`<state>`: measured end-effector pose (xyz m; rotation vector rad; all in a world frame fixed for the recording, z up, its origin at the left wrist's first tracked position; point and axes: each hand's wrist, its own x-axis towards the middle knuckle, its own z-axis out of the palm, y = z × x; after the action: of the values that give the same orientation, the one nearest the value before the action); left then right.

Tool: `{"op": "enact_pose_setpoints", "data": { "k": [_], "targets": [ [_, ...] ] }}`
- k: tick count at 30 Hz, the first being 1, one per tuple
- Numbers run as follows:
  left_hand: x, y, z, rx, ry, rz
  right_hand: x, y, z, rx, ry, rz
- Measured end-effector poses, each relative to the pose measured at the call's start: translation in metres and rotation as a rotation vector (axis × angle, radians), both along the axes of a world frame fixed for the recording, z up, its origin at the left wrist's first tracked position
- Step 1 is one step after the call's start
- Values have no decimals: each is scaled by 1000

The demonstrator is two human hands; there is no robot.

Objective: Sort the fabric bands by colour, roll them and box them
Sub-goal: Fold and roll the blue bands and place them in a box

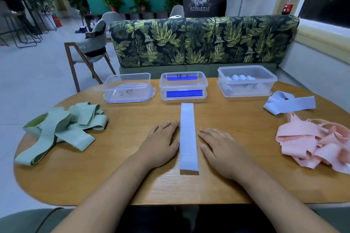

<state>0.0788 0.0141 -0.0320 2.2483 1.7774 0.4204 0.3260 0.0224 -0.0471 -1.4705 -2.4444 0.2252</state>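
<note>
Rounded wood-grain table before a leaf-print sofa. A smooth pale-blue band lies flat at centre, pointing to twelve o'clock. The left hand and right hand lie flat, fingers straight, holding nothing, along its two edges. Crumpled green bands at nine, pink bands at three, clear plastic boxes at twelve.

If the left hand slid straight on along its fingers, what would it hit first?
Most likely the flat light blue band: the left hand lies flat on the table, fingers angled forward and slightly inward, tips almost at the band's left edge. The middle box lies beyond.
</note>
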Motion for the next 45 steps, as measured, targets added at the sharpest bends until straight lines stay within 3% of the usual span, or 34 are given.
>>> {"op": "enact_pose_setpoints", "data": {
  "k": [20,23,27,29,45],
  "targets": [
    [7,-58,-13,5,106,-93,1,-3,3,-5,14,42],
    [3,-61,-13,69,21,-109,4,-6,-1,25,123,66],
    [-2,-76,-6,123,-223,-183,7,-21,-2,122,325,271],
    [-2,-81,-4,126,-200,-266,7,-32,-1,110,377,368],
    [1,-70,-10,147,-227,-349,5,-42,-3,144,229,401]
  ]
}}
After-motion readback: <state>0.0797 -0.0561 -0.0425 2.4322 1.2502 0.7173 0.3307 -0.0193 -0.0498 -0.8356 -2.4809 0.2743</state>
